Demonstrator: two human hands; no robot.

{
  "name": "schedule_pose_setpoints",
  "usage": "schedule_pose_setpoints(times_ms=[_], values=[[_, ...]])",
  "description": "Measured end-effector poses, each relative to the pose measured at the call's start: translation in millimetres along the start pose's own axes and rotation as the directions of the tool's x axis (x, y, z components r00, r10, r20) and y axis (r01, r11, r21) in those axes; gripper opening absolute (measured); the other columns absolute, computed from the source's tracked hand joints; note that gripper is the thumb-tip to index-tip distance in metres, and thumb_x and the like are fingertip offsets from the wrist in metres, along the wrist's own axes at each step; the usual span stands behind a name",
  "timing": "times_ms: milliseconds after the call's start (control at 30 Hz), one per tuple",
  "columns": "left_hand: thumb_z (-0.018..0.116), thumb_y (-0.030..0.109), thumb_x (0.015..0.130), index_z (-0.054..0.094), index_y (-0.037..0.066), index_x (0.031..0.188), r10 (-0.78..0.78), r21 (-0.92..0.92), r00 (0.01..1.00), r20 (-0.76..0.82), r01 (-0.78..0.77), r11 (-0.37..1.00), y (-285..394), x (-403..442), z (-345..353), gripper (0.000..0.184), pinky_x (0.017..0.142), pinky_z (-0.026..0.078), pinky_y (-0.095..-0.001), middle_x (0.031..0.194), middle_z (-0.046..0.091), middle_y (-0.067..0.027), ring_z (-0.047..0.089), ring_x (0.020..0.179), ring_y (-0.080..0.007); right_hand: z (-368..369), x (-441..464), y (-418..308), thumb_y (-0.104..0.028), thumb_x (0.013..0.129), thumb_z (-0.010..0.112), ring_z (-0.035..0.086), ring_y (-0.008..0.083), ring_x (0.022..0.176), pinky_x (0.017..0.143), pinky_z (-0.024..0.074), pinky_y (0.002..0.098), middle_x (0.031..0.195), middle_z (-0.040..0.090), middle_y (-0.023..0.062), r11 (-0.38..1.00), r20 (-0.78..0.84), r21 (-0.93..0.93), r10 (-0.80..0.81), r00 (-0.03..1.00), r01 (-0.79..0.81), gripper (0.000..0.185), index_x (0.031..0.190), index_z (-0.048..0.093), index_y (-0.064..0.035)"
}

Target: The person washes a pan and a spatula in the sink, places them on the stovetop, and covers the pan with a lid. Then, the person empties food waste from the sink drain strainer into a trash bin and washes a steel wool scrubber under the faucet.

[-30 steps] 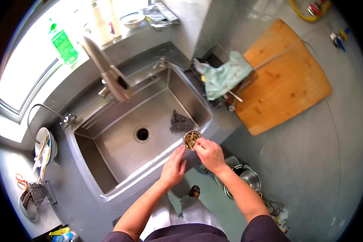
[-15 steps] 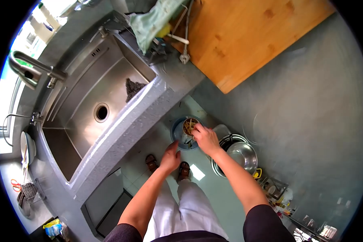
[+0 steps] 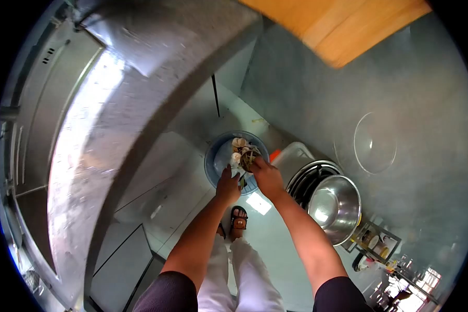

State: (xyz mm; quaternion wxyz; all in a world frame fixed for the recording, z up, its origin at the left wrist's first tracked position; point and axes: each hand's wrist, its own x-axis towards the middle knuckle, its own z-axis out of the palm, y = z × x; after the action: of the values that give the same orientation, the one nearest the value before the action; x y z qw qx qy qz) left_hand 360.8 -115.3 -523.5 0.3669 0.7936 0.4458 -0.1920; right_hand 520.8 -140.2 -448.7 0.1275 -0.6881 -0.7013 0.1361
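Note:
A blue round bin (image 3: pixel 211 169) stands on the floor, with whitish and brown food scraps (image 3: pixel 239 143) inside. My right hand (image 3: pixel 269 180) is closed on the edge of a small round strainer (image 3: pixel 249 158), which I hold over the bin. Scraps show in the strainer's mouth, and its far side is partly hidden. Close to the strainer, my left hand (image 3: pixel 228 186) is over the bin's near rim, fingers extended and apart. I cannot see it gripping anything.
Steel basins (image 3: pixel 335 208) are stacked right of the bin, beside a translucent plastic container (image 3: pixel 295 154). The stone counter edge (image 3: pixel 140 119) and steel sink (image 3: pixel 41 114) lie left. A wooden board (image 3: pixel 343 31) juts in above. My sandalled foot (image 3: pixel 238 218) is below the bin.
My view has moved down and closer to the bin. The strainer has lowered into the bin's mouth, and my left hand has come in nearer to it. White scraps now show in the bin.

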Motion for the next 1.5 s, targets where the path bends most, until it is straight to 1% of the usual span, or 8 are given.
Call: schedule_pose_setpoints(times_ms=[500,600,700,900,1167,1300,1433,1500], values=[[0.063,0.015,0.082,0.051,0.003,0.079,-0.407,-0.875,0.866,-0.289,-0.068,0.478,-65.9,24.6,39.2,0.017,0.063,0.045,-0.0315,0.077,0.058,-0.0065,0.052,0.065,-0.0176,81.8,-22.4,19.3,-0.003,0.074,0.059,0.063,0.0252,0.078,0.063,0.0534,0.0363,0.097,0.055,0.0046,0.989,0.043,0.05,0.139,0.989,-0.141,0.014,0.086,0.064,-0.0092],[0.059,0.015,0.086,0.054,0.005,0.089,-0.235,-0.385,0.966,-0.111,0.176,0.906,-68.9,24.5,5.6,0.012,0.067,0.045,-0.0288,0.083,0.058,-0.0048,0.053,0.069,-0.0141,81.6,-23.1,17.4,-0.005,0.075,0.06,0.063,0.0264,0.081,0.065,0.0531,0.0367,0.098,0.057,0.0051,0.976,0.049,0.125,0.173,0.984,-0.178,0.012,0.086,0.063,-0.0091],[0.054,0.018,0.091,0.056,0.007,0.097,-0.24,-0.948,0.942,-0.234,-0.167,0.269,-75.0,36.2,19.3,0.013,0.074,0.044,-0.0276,0.093,0.058,-0.0018,0.053,0.072,-0.0119,87.8,-20.7,14.9,-0.006,0.076,0.059,0.062,0.0285,0.083,0.066,0.0521,0.0385,0.095,0.059,0.0077,0.955,0.03,0.227,0.187,0.982,-0.189,0.012,0.087,0.063,-0.0081],[0.052,0.021,0.094,0.053,0.012,0.114,-0.303,-0.962,0.953,-0.021,-0.101,-0.253,-86.0,-8.6,33.1,0.022,0.082,0.04,-0.0249,0.098,0.057,0.0008,0.053,0.082,-0.0094,117.0,-5.0,-2.8,-0.009,0.08,0.057,0.06,0.0339,0.079,0.067,0.0498,0.0413,0.084,0.062,0.0158,0.812,0.047,0.536,0.243,0.969,-0.23,0.012,0.088,0.065,-0.0052],[0.052,0.025,0.095,0.05,0.014,0.113,-0.23,-0.965,0.973,-0.033,-0.091,-0.246,-91.4,-18.2,30.9,0.021,0.087,0.038,-0.0253,0.101,0.052,0.0048,0.053,0.09,-0.008,210.7,-5.6,-3.7,-0.016,0.089,0.051,0.061,0.0222,0.061,0.056,0.0473,0.0331,0.07,0.063,0.0149,0.557,0.467,0.398,0.561,0.684,-0.729,0.02,0.087,0.064,-0.0019],[0.053,0.026,0.094,0.048,0.017,0.105,-0.361,-0.988,0.93,0.068,0.012,-0.155,-86.8,-24.4,18.7,0.015,0.084,0.041,-0.0292,0.085,0.055,0.0031,0.053,0.087,-0.0089,229.9,-3.8,-7.5,-0.024,0.093,0.048,0.056,0.0149,0.053,0.049,0.0454,0.0293,0.066,0.061,0.0077,-0.39,0.667,0.733,0.57,0.48,-0.557,0.026,0.086,0.062,-0.0037],[0.055,0.026,0.092,0.048,0.018,0.102,-0.254,-0.983,0.967,0.025,-0.023,-0.183,-95.6,-22.8,34.0,0.015,0.083,0.04,-0.0284,0.091,0.055,0.0044,0.053,0.088,-0.009,260.3,-20.8,-18.1,-0.027,0.096,0.044,0.052,0.0122,0.05,0.046,0.0424,0.0267,0.063,0.057,0.0029,0.215,0.551,0.621,0.565,0.614,-0.754,0.029,0.089,0.06,-0.0043],[0.059,0.024,0.09,0.048,0.019,0.101,-0.23,-0.983,0.973,-0.033,-0.073,-0.171,-104.6,-22.0,40.3,0.016,0.08,0.037,-0.025,0.098,0.053,0.0049,0.053,0.09,-0.0083,249.7,-17.9,-18.2,-0.028,0.096,0.044,0.053,0.0128,0.05,0.046,0.0424,0.0272,0.065,0.058,0.0039,-0.099,0.587,0.758,0.535,0.608,-0.645,0.029,0.094,0.061,-0.0039]])
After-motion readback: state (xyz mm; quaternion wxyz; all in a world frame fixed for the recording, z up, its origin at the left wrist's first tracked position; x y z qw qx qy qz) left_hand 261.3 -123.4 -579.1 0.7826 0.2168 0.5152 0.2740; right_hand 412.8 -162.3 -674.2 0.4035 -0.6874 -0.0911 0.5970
